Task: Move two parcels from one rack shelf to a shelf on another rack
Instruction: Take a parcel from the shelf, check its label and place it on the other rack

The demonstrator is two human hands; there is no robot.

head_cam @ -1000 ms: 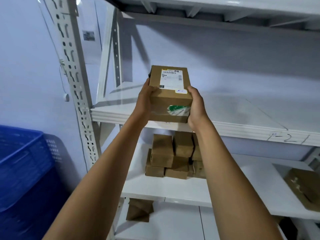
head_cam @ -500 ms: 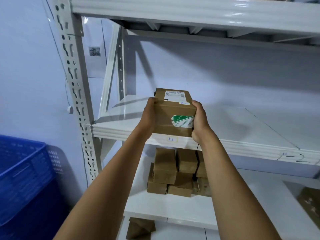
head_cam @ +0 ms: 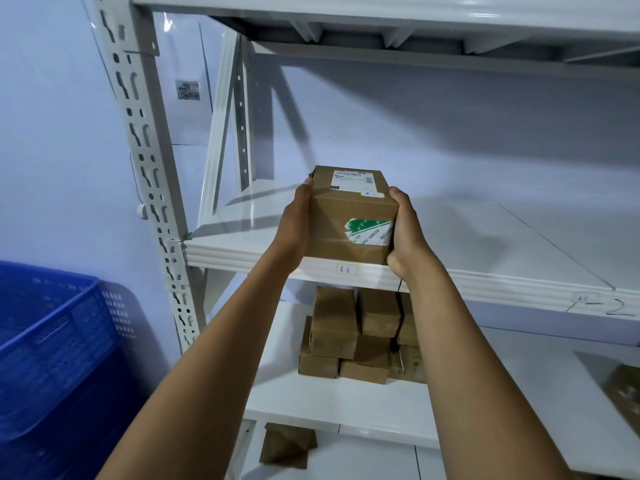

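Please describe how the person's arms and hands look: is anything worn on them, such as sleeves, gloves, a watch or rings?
Both forearms are bare as far as the picture shows; no sleeve edge is visible. The left hand and the right hand wear no gloves. No watch, bracelet or ring can be seen on the wrists or on the visible parts of the fingers. There are no markings, bandages or tattoos in view.

Both hands hold a brown parcel [head_cam: 349, 216] at the front edge of a white shelf [head_cam: 485, 237]: the left hand [head_cam: 294, 226] presses its left side and the right hand [head_cam: 407, 233] its right side. On the shelf below stands a pile of brown boxes [head_cam: 360, 334]. A blue crate [head_cam: 52, 341] is at the left.
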